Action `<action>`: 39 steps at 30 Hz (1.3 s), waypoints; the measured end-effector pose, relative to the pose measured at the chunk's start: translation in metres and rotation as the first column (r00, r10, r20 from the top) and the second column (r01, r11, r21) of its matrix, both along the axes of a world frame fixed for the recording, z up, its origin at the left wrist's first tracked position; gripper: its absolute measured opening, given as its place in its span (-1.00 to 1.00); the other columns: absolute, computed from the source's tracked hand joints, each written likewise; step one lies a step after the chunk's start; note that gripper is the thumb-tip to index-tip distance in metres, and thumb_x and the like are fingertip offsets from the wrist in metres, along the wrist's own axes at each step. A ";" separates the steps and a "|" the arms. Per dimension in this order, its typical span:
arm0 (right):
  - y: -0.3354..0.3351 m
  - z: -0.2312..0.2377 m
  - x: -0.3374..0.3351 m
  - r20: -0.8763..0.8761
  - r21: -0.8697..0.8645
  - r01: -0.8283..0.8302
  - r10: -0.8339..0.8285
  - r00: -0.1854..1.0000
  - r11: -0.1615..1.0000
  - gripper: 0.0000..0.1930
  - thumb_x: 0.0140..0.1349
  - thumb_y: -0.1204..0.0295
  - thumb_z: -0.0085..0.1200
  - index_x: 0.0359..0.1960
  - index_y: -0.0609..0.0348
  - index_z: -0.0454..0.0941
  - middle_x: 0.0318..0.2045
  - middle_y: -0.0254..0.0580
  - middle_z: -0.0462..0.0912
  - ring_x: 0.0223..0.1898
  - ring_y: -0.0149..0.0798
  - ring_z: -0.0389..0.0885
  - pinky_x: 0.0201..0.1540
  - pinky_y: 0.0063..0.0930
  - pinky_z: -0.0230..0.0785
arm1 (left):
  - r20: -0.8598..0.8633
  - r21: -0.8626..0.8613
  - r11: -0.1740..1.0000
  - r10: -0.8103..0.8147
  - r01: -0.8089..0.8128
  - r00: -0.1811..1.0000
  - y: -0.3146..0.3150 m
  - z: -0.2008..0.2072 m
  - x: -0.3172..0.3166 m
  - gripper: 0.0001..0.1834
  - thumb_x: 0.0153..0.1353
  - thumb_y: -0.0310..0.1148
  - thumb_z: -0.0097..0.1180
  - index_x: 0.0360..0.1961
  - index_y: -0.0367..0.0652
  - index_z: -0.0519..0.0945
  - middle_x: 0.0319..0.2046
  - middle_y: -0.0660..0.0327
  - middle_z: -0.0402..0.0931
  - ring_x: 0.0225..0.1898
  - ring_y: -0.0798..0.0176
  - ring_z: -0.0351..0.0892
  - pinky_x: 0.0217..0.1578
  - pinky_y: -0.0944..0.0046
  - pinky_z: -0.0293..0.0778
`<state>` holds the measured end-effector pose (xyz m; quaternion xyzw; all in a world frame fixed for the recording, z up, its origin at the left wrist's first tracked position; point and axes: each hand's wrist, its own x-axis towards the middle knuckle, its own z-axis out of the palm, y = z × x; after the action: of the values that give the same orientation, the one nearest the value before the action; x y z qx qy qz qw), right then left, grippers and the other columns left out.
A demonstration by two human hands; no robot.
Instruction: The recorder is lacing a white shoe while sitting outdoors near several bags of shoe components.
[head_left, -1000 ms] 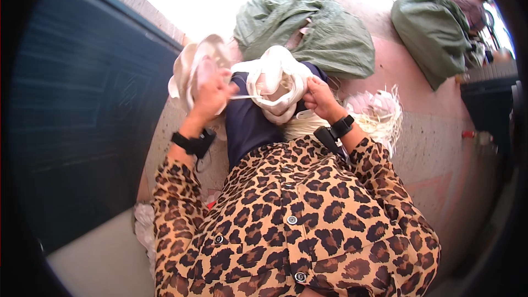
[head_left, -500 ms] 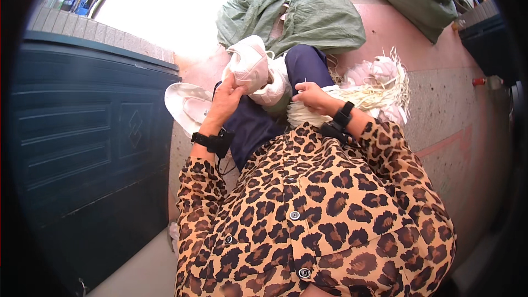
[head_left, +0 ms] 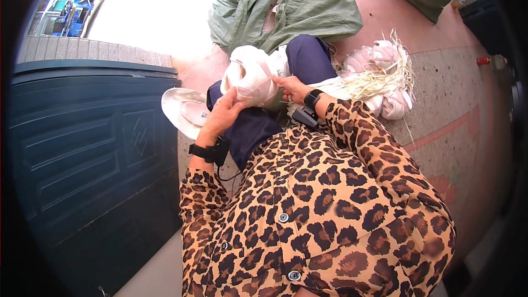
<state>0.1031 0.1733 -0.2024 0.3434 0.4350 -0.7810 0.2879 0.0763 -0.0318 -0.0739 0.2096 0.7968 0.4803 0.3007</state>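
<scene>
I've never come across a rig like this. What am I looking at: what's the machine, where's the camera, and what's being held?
There's no robot, just a person working bare-handed. Every picture comes from one fisheye camera on the head, looking down, so straight edges bend. The left hand has its grip on what looks like a pale shoe above the dark trousers; the right hand has fingertips at its edge, how firmly I can't tell. On the floor ahead sits a green sack; pale strands and pinkish pieces lie to the right; a blue door stands at left.

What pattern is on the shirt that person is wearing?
The shirt has a leopard print, dark spots on tan, best seen in the head view.
</scene>
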 end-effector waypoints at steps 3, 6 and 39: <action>0.000 -0.008 0.000 0.030 0.036 -0.005 0.004 1.000 0.999 -0.71 0.13 0.10 0.02 -0.33 0.06 0.48 -0.46 -0.44 0.36 -0.60 -0.52 0.11 -0.57 -0.65 0.07 | -0.026 -0.028 0.999 -0.025 0.024 0.999 0.002 -0.011 0.006 -0.71 0.10 -0.49 0.03 -0.14 -0.33 0.37 -0.30 0.12 0.51 -0.25 0.39 0.43 -0.21 0.36 0.36; 0.003 0.001 -0.001 0.049 0.051 0.062 -0.065 0.997 0.997 -0.66 0.04 0.08 0.13 -0.39 0.08 0.43 -0.61 -0.45 0.31 -0.62 -0.49 0.14 -0.59 -0.59 0.11 | -0.010 0.020 0.999 0.045 -0.044 0.999 0.005 -0.007 0.009 -0.68 0.11 -0.50 0.01 -0.09 -0.33 0.36 -0.29 0.12 0.51 -0.26 0.37 0.44 -0.21 0.36 0.36; 0.007 0.010 0.002 -0.093 -0.262 0.152 -0.181 0.979 0.953 -0.76 0.29 0.24 -0.24 -0.41 0.05 0.42 -0.68 -0.50 0.35 -0.80 -0.57 0.08 -0.79 -0.67 -0.04 | -0.279 -0.282 0.927 -0.325 0.246 0.904 0.022 -0.052 0.002 -0.33 -0.14 -0.44 0.17 0.08 0.13 0.28 -0.09 -0.01 0.31 -0.19 -0.10 0.43 -0.21 0.06 0.42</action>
<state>0.1046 0.1802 -0.1926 0.2932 0.3172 -0.8703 0.2365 0.0779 -0.0094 -0.1257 0.3620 0.8475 0.2903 0.2578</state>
